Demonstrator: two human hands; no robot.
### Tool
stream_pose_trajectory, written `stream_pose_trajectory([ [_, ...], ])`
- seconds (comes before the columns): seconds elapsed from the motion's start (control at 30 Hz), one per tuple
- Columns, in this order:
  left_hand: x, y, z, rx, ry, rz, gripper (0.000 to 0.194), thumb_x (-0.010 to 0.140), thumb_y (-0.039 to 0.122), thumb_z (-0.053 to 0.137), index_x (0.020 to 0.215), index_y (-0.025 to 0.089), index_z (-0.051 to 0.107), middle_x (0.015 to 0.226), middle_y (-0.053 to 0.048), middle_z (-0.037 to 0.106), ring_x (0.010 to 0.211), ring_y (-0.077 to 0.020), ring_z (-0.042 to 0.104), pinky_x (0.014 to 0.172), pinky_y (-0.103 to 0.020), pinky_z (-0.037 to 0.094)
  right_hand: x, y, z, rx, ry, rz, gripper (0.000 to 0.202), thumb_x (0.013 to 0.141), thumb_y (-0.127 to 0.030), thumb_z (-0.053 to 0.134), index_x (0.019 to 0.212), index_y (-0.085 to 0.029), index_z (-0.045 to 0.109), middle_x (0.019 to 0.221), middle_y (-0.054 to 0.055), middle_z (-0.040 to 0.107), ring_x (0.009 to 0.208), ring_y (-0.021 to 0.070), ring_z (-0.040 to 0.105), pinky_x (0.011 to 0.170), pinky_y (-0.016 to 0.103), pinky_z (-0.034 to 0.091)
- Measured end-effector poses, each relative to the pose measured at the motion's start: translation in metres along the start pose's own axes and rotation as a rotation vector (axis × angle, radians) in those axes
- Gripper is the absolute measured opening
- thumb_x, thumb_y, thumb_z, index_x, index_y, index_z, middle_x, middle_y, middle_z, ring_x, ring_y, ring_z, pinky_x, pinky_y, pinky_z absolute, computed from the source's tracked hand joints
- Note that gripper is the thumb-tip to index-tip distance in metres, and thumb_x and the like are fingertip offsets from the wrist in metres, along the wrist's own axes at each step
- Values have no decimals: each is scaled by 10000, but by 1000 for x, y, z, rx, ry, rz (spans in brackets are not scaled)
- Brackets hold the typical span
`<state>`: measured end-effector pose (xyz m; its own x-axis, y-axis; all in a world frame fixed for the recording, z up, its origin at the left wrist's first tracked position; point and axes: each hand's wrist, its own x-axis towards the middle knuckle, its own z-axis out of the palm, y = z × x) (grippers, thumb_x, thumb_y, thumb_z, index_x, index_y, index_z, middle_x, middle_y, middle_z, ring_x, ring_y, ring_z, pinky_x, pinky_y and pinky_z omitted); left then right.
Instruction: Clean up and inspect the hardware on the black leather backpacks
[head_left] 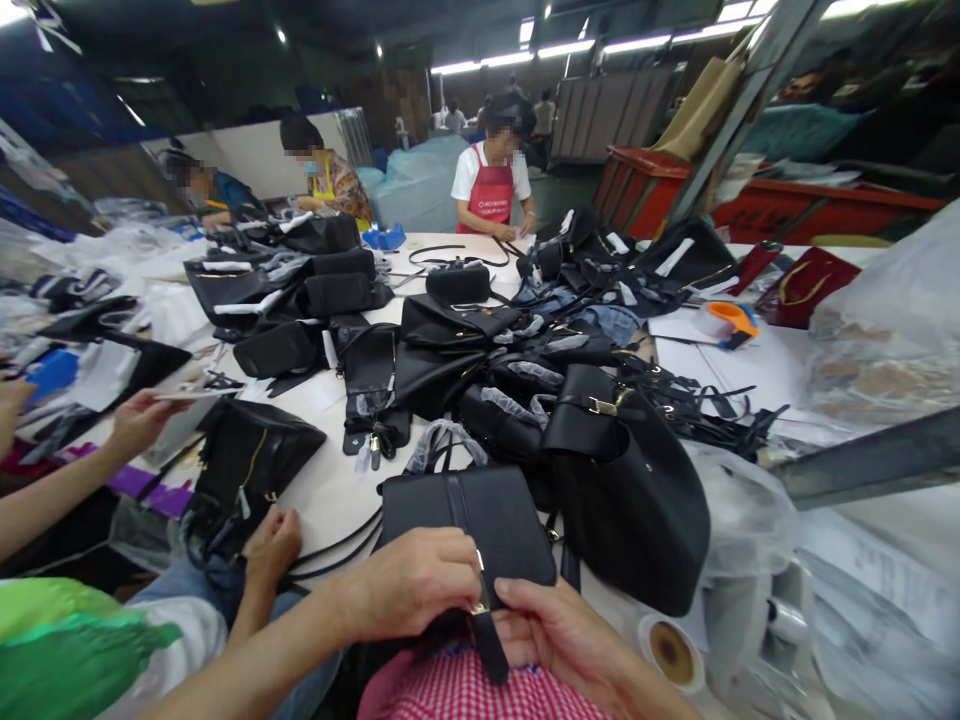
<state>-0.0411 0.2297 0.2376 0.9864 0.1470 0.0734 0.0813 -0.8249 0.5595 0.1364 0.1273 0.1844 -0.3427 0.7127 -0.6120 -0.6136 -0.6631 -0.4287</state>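
A black backpack lies at the table's near edge with its flap toward me. A narrow strap runs down the middle of the flap, its loose end hanging over my lap, and gold metal hardware shows on it. My left hand is closed, fingertips at the hardware and strap. With the thumb on top and the fingers underneath, my right hand grips the flap's lower edge beside the strap. The fingertips under the flap are partly hidden.
A larger black backpack stands close on the right, near a tape roll. Several black bags are heaped ahead. At left, a co-worker's hands are by another black bag. Across the table stands a person in a red apron.
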Motion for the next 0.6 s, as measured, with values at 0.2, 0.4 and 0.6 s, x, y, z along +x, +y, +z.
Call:
stream_pose_trajectory([
  [0.2, 10, 1, 5, 191, -65, 4, 141, 914, 127, 438, 838, 171, 549, 795, -19, 581, 716, -157, 505, 647, -249, 413, 1, 2, 0, -10, 7, -1, 304, 706, -266, 722, 911, -75, 603, 656, 107, 719, 585, 183, 699, 578, 277, 546],
  [0.4, -5, 19, -6, -186, 220, -599, 390, 967, 338, 316, 678, 179, 523, 663, -12, 560, 598, -131, 493, 563, -235, 395, 3, 0, -2, 53, -56, 3, 373, 756, -320, 746, 994, -63, 614, 745, 141, 755, 664, 187, 731, 618, 261, 555],
  [0.6, -46, 46, 2, -891, 435, -1016, 517, 896, 573, 368, 662, 201, 640, 533, 25, 500, 539, -134, 544, 475, -222, 381, 10, -2, 6, 143, -91, 32, 432, 686, -378, 826, 938, -56, 686, 819, 143, 769, 732, 190, 738, 646, 243, 571],
])
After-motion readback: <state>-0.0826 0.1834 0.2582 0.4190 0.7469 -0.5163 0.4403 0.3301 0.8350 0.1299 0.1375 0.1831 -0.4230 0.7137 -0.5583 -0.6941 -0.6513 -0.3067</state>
